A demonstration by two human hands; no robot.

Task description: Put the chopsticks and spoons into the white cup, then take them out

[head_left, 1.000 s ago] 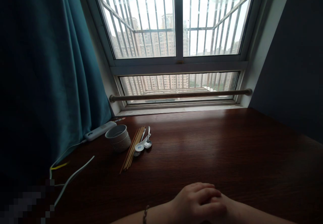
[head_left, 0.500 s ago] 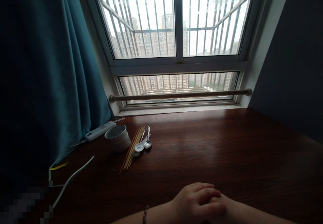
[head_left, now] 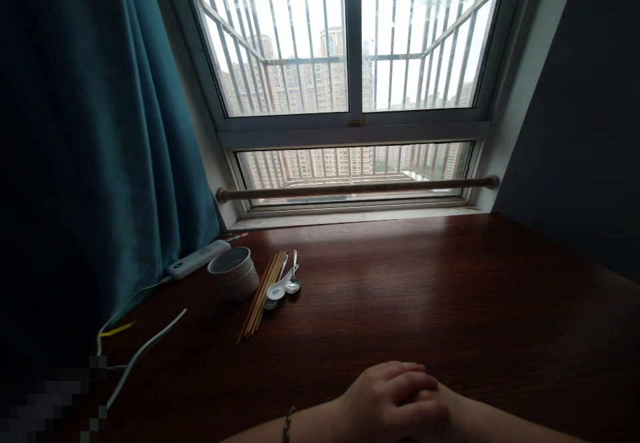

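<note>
The left hand (head_left: 385,396) hides most of the right hand (head_left: 452,400).

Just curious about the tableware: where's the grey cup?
In the head view, the grey cup stands left of centre, between the white device and the chopsticks.

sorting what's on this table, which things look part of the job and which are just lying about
Likely part of it, grouped together though untouched:
cup
chopsticks
spoons

Probably just lying about:
white gadget
white cable
yellow strip

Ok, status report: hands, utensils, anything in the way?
Hands folded, left over right. Chopsticks and spoons lying untouched. Cup left of chopsticks, not blocking.
</note>
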